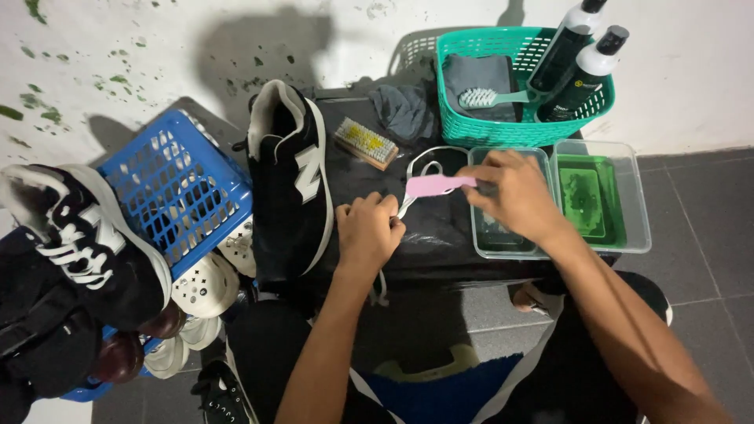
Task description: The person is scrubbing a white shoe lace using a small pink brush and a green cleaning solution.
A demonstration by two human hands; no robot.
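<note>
Pink brush (pixel 434 185) is in our right hand (pixel 514 192), fingers closed around its handle, above the near left corner of a clear tray (pixel 481 235) on the black-covered table (pixel 440 251). Our left hand (pixel 367 228) pinches a white shoelace (pixel 424 166) near the table's front edge. Beside it, at the left edge, a black sneaker (pixel 290 173) lies. Green basket (pixel 518 129) with bottles (pixel 577 71) stands at the back.

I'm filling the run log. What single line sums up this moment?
left hand: pinching white shoelace | right hand: holding pink brush above clear tub | black sneaker: left, untouched
</note>
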